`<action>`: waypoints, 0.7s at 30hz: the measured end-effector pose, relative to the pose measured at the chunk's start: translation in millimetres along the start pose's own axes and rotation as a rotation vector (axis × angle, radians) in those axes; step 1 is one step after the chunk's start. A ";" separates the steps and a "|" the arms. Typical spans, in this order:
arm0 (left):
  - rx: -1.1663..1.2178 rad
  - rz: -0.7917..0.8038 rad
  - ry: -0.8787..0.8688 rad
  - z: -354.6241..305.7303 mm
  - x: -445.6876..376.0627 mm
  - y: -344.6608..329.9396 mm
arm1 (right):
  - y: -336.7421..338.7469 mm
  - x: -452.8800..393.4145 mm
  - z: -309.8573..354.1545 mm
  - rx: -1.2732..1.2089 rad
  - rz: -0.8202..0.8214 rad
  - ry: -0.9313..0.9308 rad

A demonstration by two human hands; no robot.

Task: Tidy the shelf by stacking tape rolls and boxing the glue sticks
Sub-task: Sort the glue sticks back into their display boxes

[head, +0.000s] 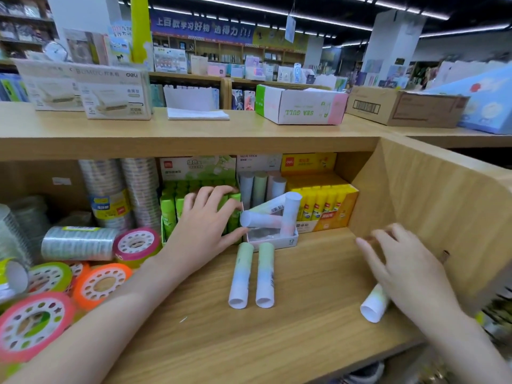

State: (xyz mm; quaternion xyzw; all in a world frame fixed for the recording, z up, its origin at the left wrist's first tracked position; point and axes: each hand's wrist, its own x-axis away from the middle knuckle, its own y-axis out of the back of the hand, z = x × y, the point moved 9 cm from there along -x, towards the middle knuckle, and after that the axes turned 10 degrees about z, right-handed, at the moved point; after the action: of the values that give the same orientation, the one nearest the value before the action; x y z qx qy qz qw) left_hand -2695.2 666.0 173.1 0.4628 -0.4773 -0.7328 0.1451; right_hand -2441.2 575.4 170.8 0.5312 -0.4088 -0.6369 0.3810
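Two pastel glue sticks [250,274] lie side by side on the wooden shelf in front of a small white display box [288,240]. Inside that box, glue sticks stand at the back and two more [266,217] lie tilted across the front. My left hand [206,220] rests with spread fingers against the green glue stick box [169,217], its thumb at the white box's left edge. My right hand [407,267] hovers with fingers apart over another pastel glue stick [374,304] lying at the right. Colourful tape rolls [102,284] lie loose at the left.
A yellow glue stick box [327,209] stands right of the white box. Clear tape stacks [122,189] stand at the back left, one clear stack [79,242] lies on its side. The shelf's wooden side wall [432,203] rises at the right. Boxes sit on the top shelf.
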 end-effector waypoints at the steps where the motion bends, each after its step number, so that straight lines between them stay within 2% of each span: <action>1: -0.004 -0.003 -0.005 -0.3 -0.1 0.4 | -7.9 12.3 -1.1 0.114 0.048 -0.048; 3: -0.001 -0.012 -0.018 -2.1 -0.2 1.6 | -14.1 25.8 -3.1 0.149 0.114 -0.155; 5: 0.004 -0.018 -0.023 -3.0 -0.2 2.1 | -14.4 21.9 0.6 -0.011 0.142 -0.201; 11: 0.011 -0.009 -0.018 -2.6 0.3 2.0 | -34.7 2.9 49.4 -0.470 0.310 0.140; 14: 0.012 -0.005 -0.016 -2.9 0.4 2.1 | -35.7 -3.2 57.5 -0.492 0.422 0.158; 17: 0.017 -0.002 -0.010 -2.5 0.4 1.5 | -28.6 -7.7 65.2 -0.530 0.365 0.205; 21: 0.017 -0.004 -0.008 -1.1 0.4 1.2 | -11.2 -13.6 68.8 -1.003 0.219 0.248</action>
State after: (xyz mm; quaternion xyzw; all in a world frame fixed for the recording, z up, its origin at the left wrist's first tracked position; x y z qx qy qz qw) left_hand -2694.8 664.5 173.6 0.4619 -0.4834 -0.7308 0.1376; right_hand -2507.8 600.1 172.4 0.3095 -0.0588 -0.6430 0.6981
